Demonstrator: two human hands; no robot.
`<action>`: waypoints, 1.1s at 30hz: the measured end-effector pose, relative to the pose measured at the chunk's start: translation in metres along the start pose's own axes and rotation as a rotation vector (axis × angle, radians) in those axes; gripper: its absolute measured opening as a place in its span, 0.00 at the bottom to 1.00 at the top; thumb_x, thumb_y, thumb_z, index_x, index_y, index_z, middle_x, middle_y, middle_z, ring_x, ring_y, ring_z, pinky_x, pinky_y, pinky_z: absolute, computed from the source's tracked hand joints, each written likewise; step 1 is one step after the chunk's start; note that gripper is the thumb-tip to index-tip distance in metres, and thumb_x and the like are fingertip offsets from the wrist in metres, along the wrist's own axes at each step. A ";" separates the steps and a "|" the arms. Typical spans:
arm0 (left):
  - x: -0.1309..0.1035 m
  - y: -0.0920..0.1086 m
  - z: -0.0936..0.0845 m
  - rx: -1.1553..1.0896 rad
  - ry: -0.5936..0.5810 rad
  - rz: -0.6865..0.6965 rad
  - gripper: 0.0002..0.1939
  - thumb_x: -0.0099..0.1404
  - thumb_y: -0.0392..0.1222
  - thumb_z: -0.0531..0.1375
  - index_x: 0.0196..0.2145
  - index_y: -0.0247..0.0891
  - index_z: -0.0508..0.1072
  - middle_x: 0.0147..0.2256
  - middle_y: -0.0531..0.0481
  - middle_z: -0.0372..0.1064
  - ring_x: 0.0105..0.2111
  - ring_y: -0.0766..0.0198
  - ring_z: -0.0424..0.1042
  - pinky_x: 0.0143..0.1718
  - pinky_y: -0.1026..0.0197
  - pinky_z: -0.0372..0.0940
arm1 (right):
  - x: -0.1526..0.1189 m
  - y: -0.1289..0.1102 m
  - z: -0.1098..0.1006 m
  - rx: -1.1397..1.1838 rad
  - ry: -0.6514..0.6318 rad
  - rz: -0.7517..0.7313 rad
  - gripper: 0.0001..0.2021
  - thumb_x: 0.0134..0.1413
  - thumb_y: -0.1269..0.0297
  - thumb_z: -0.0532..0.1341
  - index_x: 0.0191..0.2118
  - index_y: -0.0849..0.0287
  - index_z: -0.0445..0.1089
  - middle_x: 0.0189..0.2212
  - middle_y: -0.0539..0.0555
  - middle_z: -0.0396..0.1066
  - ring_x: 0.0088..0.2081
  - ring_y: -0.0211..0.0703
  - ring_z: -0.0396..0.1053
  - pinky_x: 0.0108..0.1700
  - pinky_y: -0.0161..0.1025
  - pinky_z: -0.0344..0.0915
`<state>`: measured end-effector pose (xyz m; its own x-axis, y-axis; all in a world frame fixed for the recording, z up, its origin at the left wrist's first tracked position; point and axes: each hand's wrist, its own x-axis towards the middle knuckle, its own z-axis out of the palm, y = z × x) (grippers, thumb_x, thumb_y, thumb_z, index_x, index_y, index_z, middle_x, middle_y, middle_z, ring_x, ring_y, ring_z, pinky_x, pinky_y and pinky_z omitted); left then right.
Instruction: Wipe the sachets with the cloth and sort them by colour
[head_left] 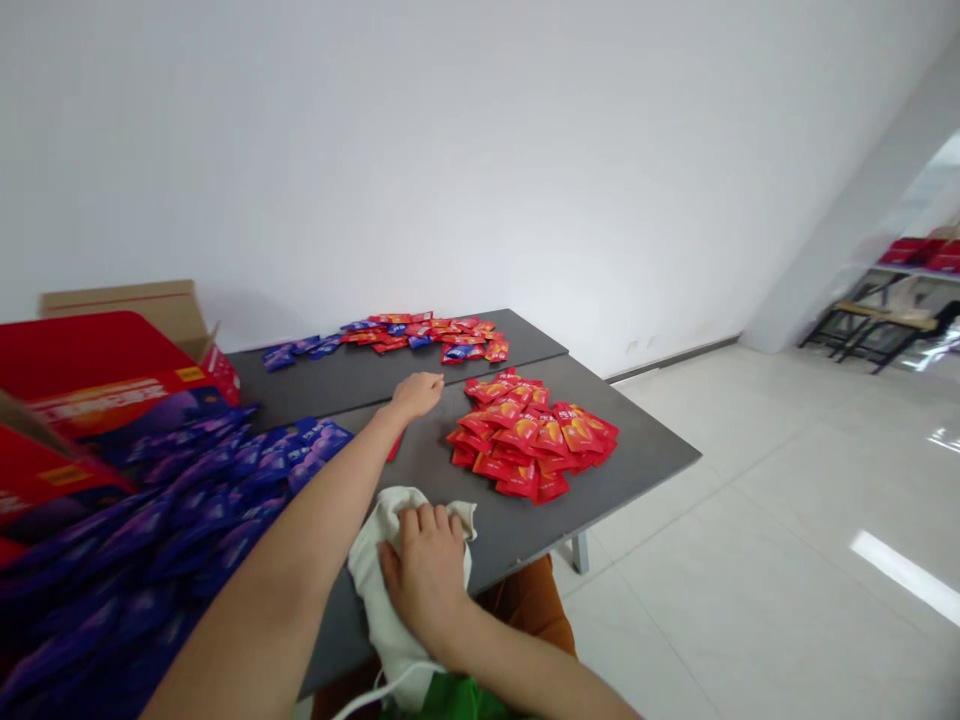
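My left hand (pixel 418 396) is stretched forward over the dark table, its fingers curled closed; whatever they may hold is hidden. A red packet (pixel 394 447) lies partly covered beneath my left forearm. My right hand (pixel 429 565) presses down on a white cloth drawstring bag (pixel 375 555) at the near table edge, fingers bent over the fabric. The bag's cord hangs toward my lap. To the right of both hands is a heap of red packets (pixel 525 430) with orange-yellow pictures. A large pile of blue-purple packets (pixel 217 500) spreads at the left, partly behind my left arm.
An opened red carton (pixel 112 385) stands at the left with its flaps up. Mixed red and blue packets (pixel 420 330) lie along the table's back by the white wall (pixel 480 150). The grey table (pixel 645 440) ends at the right; beyond are tiled floor and a distant stool (pixel 877 318).
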<state>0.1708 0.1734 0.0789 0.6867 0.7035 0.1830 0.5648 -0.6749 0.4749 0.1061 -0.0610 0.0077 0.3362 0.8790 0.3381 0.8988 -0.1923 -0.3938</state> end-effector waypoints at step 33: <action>-0.264 0.015 0.014 0.406 -0.224 -0.467 0.29 0.67 0.35 0.42 0.64 0.48 0.57 0.66 0.50 0.47 0.66 0.49 0.43 0.59 0.27 0.42 | 0.064 0.015 0.012 -0.076 -0.192 -0.360 0.20 0.64 0.51 0.52 0.54 0.58 0.62 0.47 0.59 0.67 0.50 0.52 0.63 0.49 0.46 0.61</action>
<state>0.0046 -0.0259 0.0260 0.3811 0.9091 -0.1684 0.9243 -0.3709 0.0898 0.1380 -0.0022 0.0126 -0.0558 0.9600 0.2745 0.9700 0.1173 -0.2129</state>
